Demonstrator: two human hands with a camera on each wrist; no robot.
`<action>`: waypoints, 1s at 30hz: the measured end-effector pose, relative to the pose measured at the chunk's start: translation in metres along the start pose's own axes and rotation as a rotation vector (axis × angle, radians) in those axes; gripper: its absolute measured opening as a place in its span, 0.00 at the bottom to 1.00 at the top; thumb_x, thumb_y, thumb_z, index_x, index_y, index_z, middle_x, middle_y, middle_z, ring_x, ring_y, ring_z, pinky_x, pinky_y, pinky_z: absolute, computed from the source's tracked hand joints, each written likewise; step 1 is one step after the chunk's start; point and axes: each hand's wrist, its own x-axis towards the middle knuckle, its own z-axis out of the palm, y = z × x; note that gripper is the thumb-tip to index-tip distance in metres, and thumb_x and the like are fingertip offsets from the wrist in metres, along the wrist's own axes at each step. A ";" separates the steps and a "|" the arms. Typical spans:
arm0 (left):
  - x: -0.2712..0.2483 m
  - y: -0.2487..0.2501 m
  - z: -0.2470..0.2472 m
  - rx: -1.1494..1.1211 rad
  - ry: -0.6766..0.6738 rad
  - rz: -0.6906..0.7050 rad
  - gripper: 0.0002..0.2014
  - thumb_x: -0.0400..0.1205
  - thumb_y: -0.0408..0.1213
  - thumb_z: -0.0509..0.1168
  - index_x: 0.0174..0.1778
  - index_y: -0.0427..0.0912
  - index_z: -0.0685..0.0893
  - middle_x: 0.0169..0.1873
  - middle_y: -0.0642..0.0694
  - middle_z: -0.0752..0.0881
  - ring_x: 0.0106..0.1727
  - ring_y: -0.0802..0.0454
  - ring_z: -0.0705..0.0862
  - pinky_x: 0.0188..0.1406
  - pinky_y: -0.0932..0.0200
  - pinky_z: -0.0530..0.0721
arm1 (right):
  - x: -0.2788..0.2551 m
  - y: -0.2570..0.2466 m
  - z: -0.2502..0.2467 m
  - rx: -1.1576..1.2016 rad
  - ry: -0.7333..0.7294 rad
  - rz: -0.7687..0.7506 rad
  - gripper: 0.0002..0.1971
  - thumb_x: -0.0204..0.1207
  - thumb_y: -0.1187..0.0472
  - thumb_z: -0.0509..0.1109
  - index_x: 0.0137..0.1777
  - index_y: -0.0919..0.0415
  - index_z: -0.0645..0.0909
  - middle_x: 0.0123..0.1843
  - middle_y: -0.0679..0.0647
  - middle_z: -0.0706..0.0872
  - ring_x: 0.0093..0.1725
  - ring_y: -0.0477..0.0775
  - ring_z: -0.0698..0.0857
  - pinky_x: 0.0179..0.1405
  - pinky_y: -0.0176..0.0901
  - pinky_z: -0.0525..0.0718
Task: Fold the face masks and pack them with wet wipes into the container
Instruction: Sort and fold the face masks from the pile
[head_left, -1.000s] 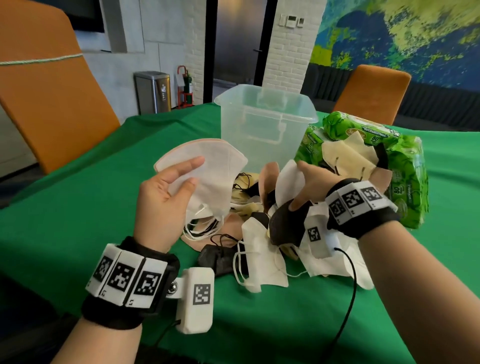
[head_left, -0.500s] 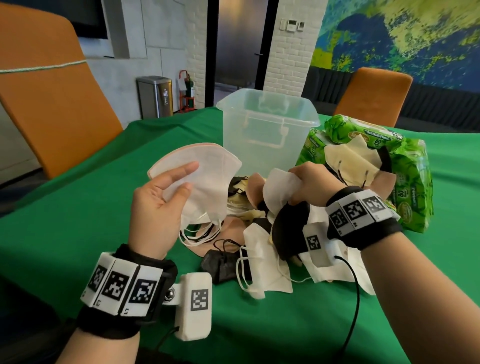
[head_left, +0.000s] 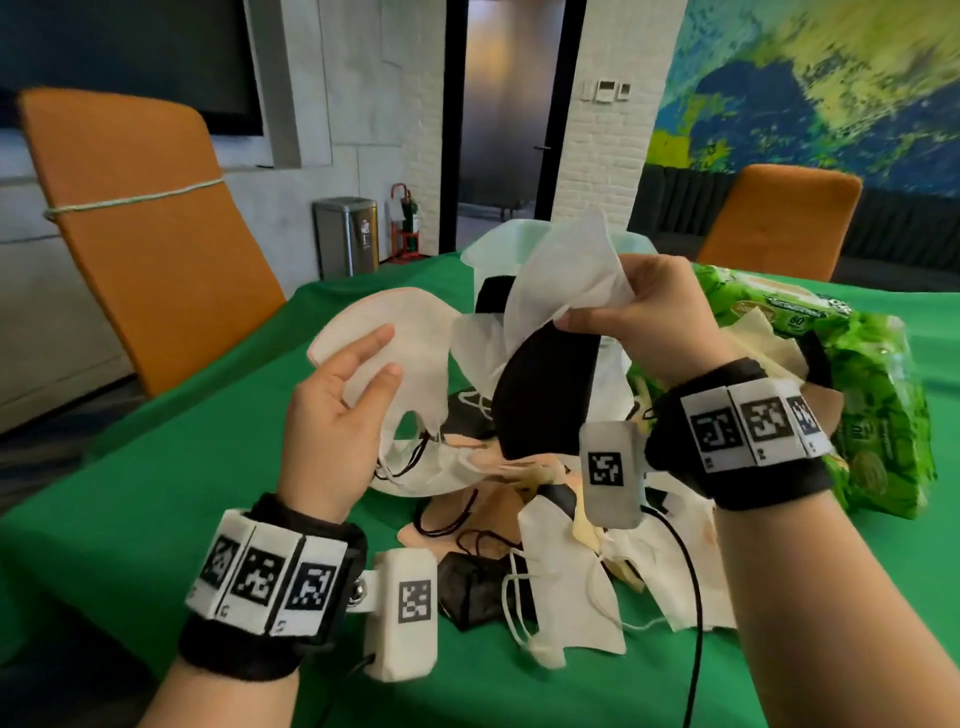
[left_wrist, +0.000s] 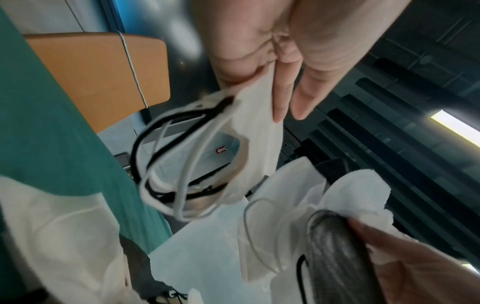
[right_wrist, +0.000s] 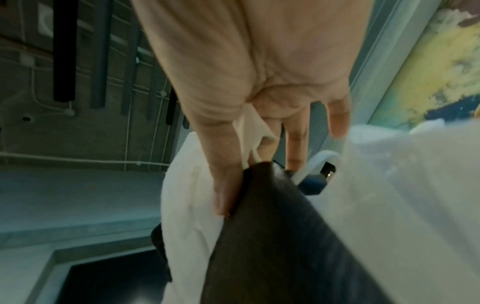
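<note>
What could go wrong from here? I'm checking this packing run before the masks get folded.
1. The right hand grips a black mask and white masks in one bunch; folding one may drop the others.
2. Ear loops dangle from the stack of masks in the left hand and could snag in the mask pile below.
3. The raised bunch hides the container, so a placement could miss.

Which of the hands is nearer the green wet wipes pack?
Right. The right hand is raised just beside the wet wipes pack, gripping masks; the left hand is across the mask pile, farther away.
</note>
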 end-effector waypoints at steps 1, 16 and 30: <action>0.000 0.000 0.000 -0.035 -0.003 -0.013 0.11 0.82 0.38 0.64 0.56 0.60 0.80 0.57 0.65 0.81 0.56 0.82 0.77 0.55 0.84 0.70 | -0.002 -0.001 0.003 0.058 -0.030 -0.002 0.15 0.61 0.76 0.78 0.46 0.61 0.85 0.35 0.41 0.88 0.33 0.32 0.84 0.35 0.25 0.80; -0.019 0.005 0.026 -0.223 -0.121 -0.022 0.26 0.58 0.46 0.79 0.53 0.48 0.85 0.48 0.49 0.91 0.52 0.50 0.88 0.53 0.48 0.86 | -0.020 0.014 0.042 0.448 -0.122 0.176 0.23 0.61 0.79 0.74 0.57 0.64 0.80 0.50 0.59 0.88 0.49 0.55 0.88 0.53 0.49 0.86; -0.019 -0.002 0.016 -0.078 -0.048 0.160 0.31 0.68 0.22 0.76 0.57 0.59 0.79 0.54 0.75 0.82 0.63 0.72 0.77 0.67 0.73 0.71 | -0.017 -0.007 0.038 0.216 0.013 0.067 0.13 0.68 0.58 0.76 0.48 0.66 0.81 0.43 0.62 0.86 0.41 0.54 0.84 0.40 0.41 0.82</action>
